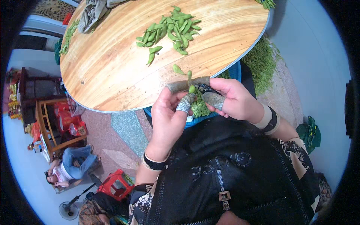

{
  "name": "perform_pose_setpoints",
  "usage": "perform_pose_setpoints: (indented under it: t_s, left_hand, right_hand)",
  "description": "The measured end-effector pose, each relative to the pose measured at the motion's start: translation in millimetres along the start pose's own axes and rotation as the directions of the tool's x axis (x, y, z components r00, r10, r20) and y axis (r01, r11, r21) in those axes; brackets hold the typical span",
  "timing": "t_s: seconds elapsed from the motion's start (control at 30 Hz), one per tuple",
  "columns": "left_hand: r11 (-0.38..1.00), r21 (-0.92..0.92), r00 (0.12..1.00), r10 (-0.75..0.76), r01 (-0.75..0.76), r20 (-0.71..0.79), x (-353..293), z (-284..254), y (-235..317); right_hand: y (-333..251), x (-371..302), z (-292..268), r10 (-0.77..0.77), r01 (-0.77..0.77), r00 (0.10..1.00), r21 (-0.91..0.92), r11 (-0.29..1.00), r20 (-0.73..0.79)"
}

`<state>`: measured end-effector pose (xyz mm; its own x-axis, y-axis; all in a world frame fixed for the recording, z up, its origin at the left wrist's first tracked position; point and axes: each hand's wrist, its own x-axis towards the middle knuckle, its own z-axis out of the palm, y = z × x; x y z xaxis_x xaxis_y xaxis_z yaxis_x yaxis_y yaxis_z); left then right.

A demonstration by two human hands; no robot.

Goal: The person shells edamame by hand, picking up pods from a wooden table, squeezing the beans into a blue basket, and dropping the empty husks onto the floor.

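My left hand (167,110) pinches a green soybean pod (191,89) between a thumb and forefinger wrapped in worn grey finger covers. More of the green pod sticks up above the fingertips. Close against it, my right hand (240,100) has its fingers curled, its thumb and forefinger covered too; anything in its grip is hidden. Both hands are just off the near edge of a round wood-patterned table (108,75). Below them, a blue basket (236,72) holds a heap of green beans (200,107). A loose pile of whole pods (180,28) lies on the tabletop.
Grey cloth (93,15) and green scraps (69,37) lie at the table's left side. A large green heap (261,65) covers floor on the right. At lower left are a red stool (117,184), a fan (68,210) and a reclining person (73,165).
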<state>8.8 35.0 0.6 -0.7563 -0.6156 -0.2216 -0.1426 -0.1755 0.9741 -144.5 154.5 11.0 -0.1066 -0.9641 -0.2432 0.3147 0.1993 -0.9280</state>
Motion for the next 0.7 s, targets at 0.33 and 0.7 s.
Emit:
perform_pose_setpoints:
  t_s: [0.33, 0.7]
  left_hand:
    - [0.388, 0.792, 0.812, 0.541, -0.472, 0.219, -4.5, -3.4, -1.1]
    - [0.769, -0.534, 0.876, -0.067, 0.351, 0.478, -1.1, -16.8, -21.8]
  right_hand:
    - [-0.9, -2.2, 4.6, -0.031, 0.031, 1.0, 0.08, 0.996, -0.002]
    - [31.6, -1.5, -4.4, -0.297, 0.305, 0.95, -0.099, 0.947, 0.093]
